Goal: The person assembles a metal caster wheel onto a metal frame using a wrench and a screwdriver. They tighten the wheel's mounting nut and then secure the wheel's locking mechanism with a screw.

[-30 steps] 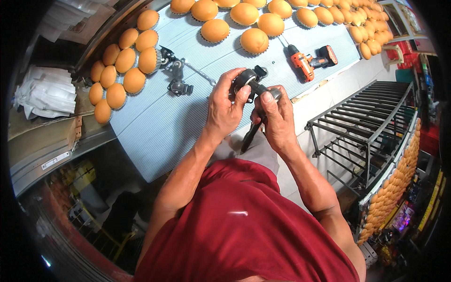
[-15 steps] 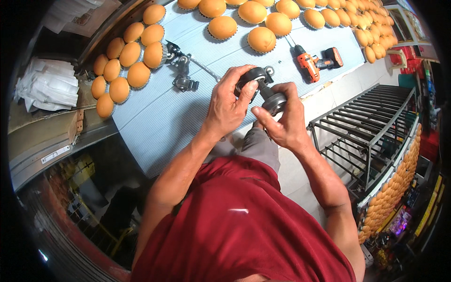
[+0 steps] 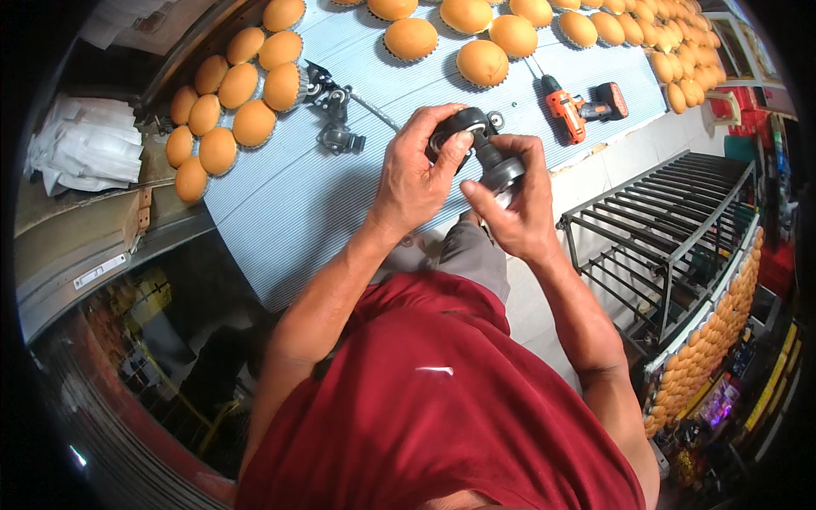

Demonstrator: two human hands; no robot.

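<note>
In front of my chest, both hands are closed round a black caster (image 3: 501,172) with round, wheel-like parts at each end. My left hand (image 3: 418,170) grips its upper left end, thumb pressed on the round face. On the lower right end are the fingers of my right hand (image 3: 525,212), the thumb lying along its near side. Just beyond the hands a small round metal piece (image 3: 495,121) shows; whether it belongs to the caster I cannot tell. More black casters (image 3: 337,106) lie on the ribbed, pale-blue tabletop (image 3: 280,212), beside a thin metal rod (image 3: 374,111).
An orange cordless drill (image 3: 568,110) lies at the right of the tabletop. Golden cakes in fluted tins (image 3: 483,64) line the far side and the left corner (image 3: 253,123). A black metal rack (image 3: 671,217) stands at right; crumpled white paper (image 3: 87,144) sits at left.
Both hands keep their grip on the caster, which has tilted slightly, its left end rising a little. The view has shifted slightly.
</note>
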